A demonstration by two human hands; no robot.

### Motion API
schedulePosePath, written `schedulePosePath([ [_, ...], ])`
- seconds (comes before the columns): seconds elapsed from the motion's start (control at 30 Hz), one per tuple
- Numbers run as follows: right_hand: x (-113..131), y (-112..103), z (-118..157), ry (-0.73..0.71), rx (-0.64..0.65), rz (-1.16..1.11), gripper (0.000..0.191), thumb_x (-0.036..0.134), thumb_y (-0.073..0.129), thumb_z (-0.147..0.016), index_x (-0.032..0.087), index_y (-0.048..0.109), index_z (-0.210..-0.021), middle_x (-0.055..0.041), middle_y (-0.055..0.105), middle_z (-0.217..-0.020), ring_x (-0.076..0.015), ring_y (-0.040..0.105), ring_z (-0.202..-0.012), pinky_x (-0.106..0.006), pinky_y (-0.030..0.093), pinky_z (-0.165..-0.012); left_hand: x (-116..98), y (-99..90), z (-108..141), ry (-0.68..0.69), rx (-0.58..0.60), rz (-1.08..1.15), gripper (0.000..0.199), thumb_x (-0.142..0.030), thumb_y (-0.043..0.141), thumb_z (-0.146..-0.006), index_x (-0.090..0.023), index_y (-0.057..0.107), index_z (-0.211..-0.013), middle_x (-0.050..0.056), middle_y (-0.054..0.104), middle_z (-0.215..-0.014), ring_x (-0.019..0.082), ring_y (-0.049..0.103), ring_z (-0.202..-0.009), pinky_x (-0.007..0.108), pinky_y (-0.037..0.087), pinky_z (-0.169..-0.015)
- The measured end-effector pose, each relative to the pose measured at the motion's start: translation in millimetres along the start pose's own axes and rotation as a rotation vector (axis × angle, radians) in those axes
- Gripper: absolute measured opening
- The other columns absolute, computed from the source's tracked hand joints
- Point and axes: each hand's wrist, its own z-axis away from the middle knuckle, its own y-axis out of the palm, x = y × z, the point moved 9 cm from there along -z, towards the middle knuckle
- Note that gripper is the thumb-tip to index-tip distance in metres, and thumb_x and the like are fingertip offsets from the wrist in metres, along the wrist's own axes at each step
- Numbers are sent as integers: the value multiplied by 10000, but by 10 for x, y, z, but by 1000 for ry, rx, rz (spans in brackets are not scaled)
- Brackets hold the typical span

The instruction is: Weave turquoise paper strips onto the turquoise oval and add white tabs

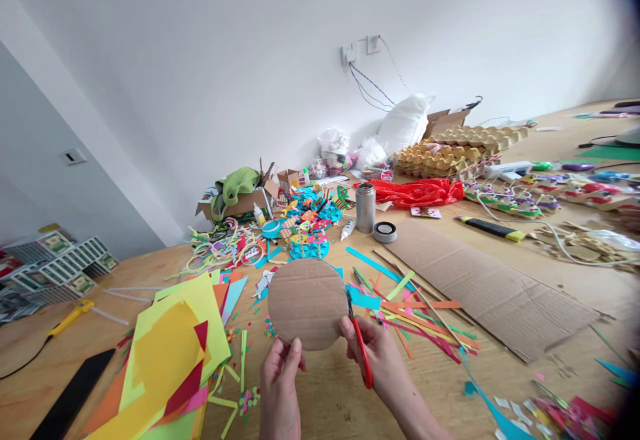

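A round piece of brown corrugated cardboard is held up over the table, its face toward me. My left hand pinches its lower edge between thumb and fingers. My right hand is closed around red-handled scissors, and its thumb and fingertips are close to the disc's right edge; whether they press on it I cannot tell. The scissor blades point up beside a strip of blue paper. A little blue also shows behind the disc's upper right edge.
Coloured paper sheets are stacked at left, near a yellow glue gun. Paper strips and a long cardboard sheet lie at right. Behind stand a metal flask, its lid, blue paper crafts and egg trays.
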Motion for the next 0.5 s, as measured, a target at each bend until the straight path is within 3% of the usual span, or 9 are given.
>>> schedulePosePath([
  [0.23, -37, -4, -17, 39, 14, -34, 539, 728, 472, -765, 213, 442, -607, 38, 425, -510, -112, 373, -484, -241, 280, -465, 7, -1, -9, -20, -15, 16, 454, -559, 832, -523, -171, 619, -624, -31, 507, -568, 123, 412, -583, 234, 363, -573],
  [0.5, -37, -32, -14, 49, 4, -51, 540, 714, 513, -752, 218, 406, -570, 41, 418, -475, -98, 350, -455, -234, 254, -443, -1, 4, -8, -4, -2, 1, 443, -559, 816, -558, -172, 609, -617, -33, 499, -572, 125, 406, -589, 238, 366, -583],
])
